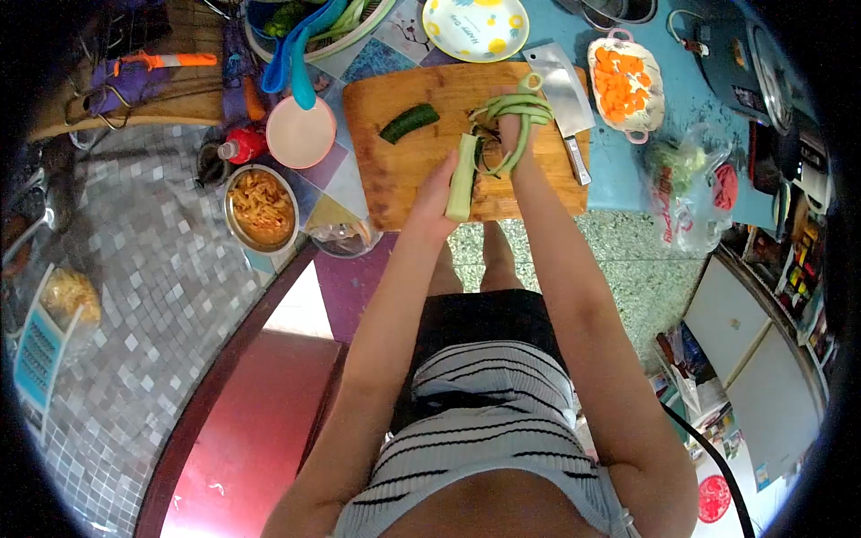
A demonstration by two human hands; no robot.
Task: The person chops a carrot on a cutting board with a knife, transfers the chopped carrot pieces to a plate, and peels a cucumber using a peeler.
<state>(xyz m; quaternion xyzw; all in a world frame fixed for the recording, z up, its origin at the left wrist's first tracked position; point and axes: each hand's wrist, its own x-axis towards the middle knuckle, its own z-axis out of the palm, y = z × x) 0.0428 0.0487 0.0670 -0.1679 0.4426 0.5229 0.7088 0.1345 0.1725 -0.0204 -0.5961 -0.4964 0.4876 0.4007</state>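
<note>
My left hand (436,195) is closed around a peeled, pale green piece of cucumber (462,179), held upright near the front of the wooden cutting board (386,184). My right hand (514,134) is wrapped in a bundle of long, light green strips (527,106); whether they are beans or peelings I cannot tell, and they hide most of its fingers. Dark bits of peel hang between the two hands. An unpeeled dark green cucumber piece (409,123) lies on the board's left. A cleaver (560,90) rests along the right side, handle towards me.
Right of the board stands a scalloped dish of carrot pieces (619,85), with a plastic bag of greens (686,184) nearby. Behind is a patterned plate (475,31). On the left are a white bowl (301,133), a metal bowl of food (260,208) and a red-capped bottle (242,145).
</note>
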